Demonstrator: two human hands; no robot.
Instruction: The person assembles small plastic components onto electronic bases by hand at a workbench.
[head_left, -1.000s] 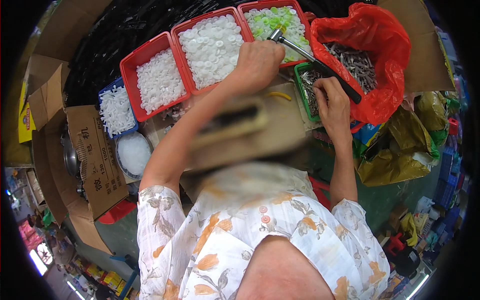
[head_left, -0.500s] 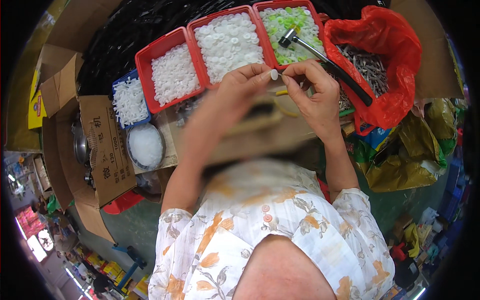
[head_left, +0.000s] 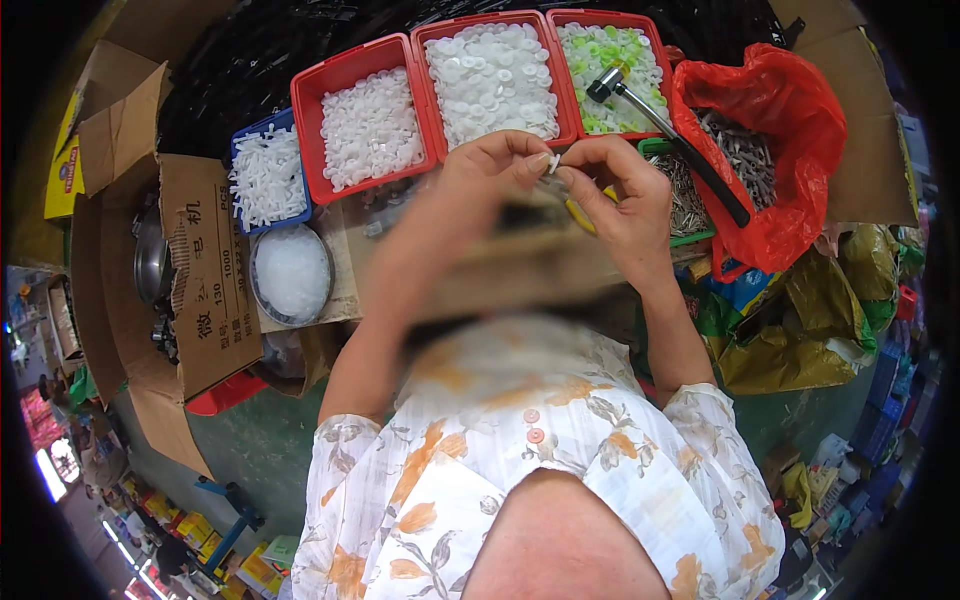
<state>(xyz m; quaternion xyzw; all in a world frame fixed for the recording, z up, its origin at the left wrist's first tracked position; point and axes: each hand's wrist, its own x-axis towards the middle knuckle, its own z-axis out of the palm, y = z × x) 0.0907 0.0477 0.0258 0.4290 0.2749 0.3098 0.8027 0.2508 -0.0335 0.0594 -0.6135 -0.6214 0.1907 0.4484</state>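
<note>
Both hands meet in front of the red trays, closed in fingertip pinches. My left hand (head_left: 490, 165) grips a small white plastic disc (head_left: 554, 164), which is turned edge-on between the two hands. Against its other side, my right hand (head_left: 632, 195) has thumb and forefinger pinched; whatever those fingertips hold is too small to make out. Just beyond the hands stands a red tray of white discs (head_left: 492, 85). A yellow-handled tool (head_left: 580, 214) shows partly behind my right hand.
A red tray of small white parts (head_left: 372, 130) and a blue tray of white pegs (head_left: 267, 178) stand left, above a round bowl (head_left: 291, 275). A hammer (head_left: 672, 132) leans across a green-and-white parts tray (head_left: 615, 70) and a red bag of metal pieces (head_left: 740, 150). A cardboard box (head_left: 212, 270) stands left.
The white disc has turned from nearly face-on to edge-on, and the fingertips of both hands have come closer around it. The trays appear shifted right in the view.
</note>
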